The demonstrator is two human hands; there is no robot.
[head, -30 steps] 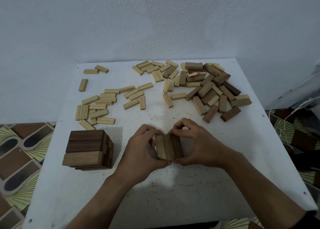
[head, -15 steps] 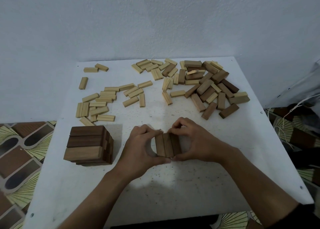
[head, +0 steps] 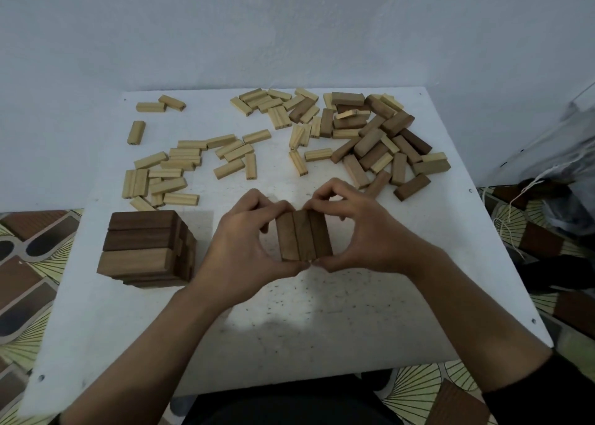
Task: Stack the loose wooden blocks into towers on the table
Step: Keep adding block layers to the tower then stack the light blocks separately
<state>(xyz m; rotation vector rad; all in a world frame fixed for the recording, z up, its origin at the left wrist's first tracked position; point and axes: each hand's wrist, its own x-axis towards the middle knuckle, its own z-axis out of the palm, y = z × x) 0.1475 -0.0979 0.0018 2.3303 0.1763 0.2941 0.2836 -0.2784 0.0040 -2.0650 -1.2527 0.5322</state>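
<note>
Three brown blocks (head: 304, 235) lie side by side as one row at the middle of the white table (head: 322, 321). My left hand (head: 240, 250) curls round the row's left side, thumb at its near end and fingers at its far end. My right hand (head: 360, 234) grips the right side the same way, and the two thumbs nearly meet in front. A finished brown tower (head: 145, 249) of several layers stands to the left. Loose pale blocks (head: 180, 167) lie scattered at the back left, and mixed brown and pale blocks (head: 370, 138) are heaped at the back right.
A pale wall rises right behind the table. Patterned floor (head: 29, 279) shows on both sides, and a plastic bag with string (head: 553, 199) lies beyond the right edge. Bare tabletop lies between my arms and the near edge.
Both hands stay clamped on the three-block row, squeezing it slightly tighter; the row has barely shifted. The camera view has tilted a little.
</note>
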